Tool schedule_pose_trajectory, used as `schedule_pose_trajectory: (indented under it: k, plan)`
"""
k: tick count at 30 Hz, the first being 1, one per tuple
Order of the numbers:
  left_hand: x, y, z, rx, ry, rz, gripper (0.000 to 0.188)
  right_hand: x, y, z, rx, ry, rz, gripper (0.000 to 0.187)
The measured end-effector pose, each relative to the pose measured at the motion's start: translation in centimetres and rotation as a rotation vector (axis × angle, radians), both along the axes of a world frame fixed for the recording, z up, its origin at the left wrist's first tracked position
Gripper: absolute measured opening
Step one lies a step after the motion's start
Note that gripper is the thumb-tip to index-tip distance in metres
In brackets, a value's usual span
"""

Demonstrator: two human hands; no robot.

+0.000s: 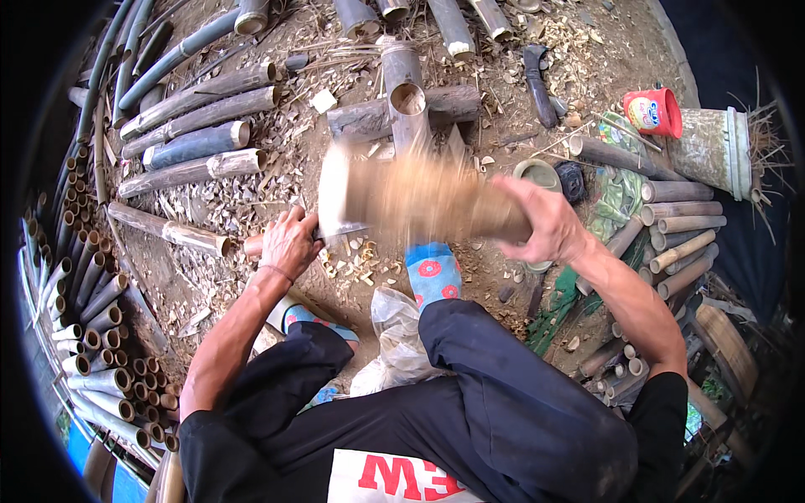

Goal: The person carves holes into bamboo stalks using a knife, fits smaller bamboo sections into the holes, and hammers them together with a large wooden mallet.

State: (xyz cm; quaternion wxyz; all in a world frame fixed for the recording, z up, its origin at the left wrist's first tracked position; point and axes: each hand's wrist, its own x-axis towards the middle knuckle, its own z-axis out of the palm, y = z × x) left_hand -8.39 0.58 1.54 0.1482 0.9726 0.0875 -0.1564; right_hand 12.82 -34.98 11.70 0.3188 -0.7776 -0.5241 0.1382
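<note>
My left hand is closed round the brown handle of a knife, whose metal blade shows partly beside the knuckles. A thick tan bamboo piece, smeared by motion, spans the space between my hands. Its pale end lies close to my left hand and the blade. At its other end my right hand grips it, thumb below and fingers above. Just beyond, a bamboo length with a hole cut in it leans across a dark log.
Cut bamboo poles lie at left, above stacked tubes. Wood chips cover the ground. On the right are a red tub, a dirty bucket and short bamboo pieces. A plastic bag sits between my legs.
</note>
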Motion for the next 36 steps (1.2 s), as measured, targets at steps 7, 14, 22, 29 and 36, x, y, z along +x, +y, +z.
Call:
schedule_pose_trajectory:
  k: [7,14,22,29,36]
  plan:
    - [2.9,1.2,0.1,-0.06,0.148,-0.062,0.033,1.5,-3.5,-1.9,-0.527,-0.431,0.168,0.081]
    - [4.3,2.4,1.1,-0.594,-0.118,0.95,0.069,-6.5,-16.9,-1.6,-0.706,-0.051,-0.177,0.076]
    - [3.2,1.1,-1.4,0.082,-0.262,0.544,0.052,-15.5,-18.0,-6.3,-0.644,-0.203,0.149,0.061]
    - [1.1,-2.6,-1.7,-0.151,0.009,0.144,0.041,-18.9,-9.0,-14.8,-0.166,0.211,0.025,0.028]
    - [1.3,-5.2,-1.5,-0.421,0.25,0.018,0.033,8.5,-2.0,-10.0,-0.116,-0.195,-0.73,0.029]
